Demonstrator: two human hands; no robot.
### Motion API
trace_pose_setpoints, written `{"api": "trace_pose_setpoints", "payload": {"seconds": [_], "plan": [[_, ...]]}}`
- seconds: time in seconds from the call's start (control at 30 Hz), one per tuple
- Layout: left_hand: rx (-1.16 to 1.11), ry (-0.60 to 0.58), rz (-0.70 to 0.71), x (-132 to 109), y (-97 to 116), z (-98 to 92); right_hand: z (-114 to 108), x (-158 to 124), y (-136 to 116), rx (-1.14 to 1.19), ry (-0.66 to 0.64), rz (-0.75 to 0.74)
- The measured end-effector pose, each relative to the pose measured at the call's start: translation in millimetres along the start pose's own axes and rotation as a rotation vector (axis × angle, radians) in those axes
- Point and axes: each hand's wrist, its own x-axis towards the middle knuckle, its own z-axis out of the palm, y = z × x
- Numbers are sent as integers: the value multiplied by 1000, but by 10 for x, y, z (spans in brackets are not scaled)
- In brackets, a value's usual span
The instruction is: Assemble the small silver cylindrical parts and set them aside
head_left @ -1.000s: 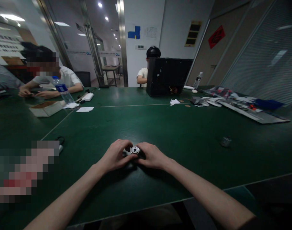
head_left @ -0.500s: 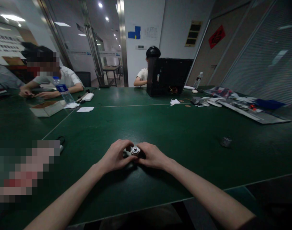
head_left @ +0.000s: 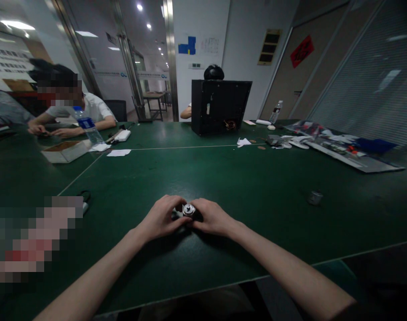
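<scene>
Between my hands, low over the green table (head_left: 150,171), stands a small electric motor (head_left: 189,209), a round silver cylinder with a short shaft in the middle of its top. My left hand (head_left: 165,216) curls round it from the left, thumb against its near side and fingers bent behind it. From the right, my right hand (head_left: 211,216) is closed on it, with fingers and thumb against its side. The lower part of the motor is hidden by fingers and shadow. Farther right lies a second small metal cylinder (head_left: 315,197), resembling a motor.
A black metal case (head_left: 219,107) stands across the table, a person behind it. Another person (head_left: 98,109) leans over at the far left, near a water bottle (head_left: 89,128) and a white box (head_left: 67,153). A board with loose parts (head_left: 367,162) lies on the right.
The black case has shifted left and turned a little, hiding more of the person behind it. My hands and the motor have hardly moved.
</scene>
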Motion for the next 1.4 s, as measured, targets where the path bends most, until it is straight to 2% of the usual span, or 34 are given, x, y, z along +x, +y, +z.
{"api": "trace_pose_setpoints", "payload": {"seconds": [0.43, 1.4], "plan": [[-8, -9, -8, 4, 28, -9, -51, -16, -30, 29, -3, 5], [-7, -2, -4, 18, 84, -33, -15, -24, -5, 38, 7, 9]]}}
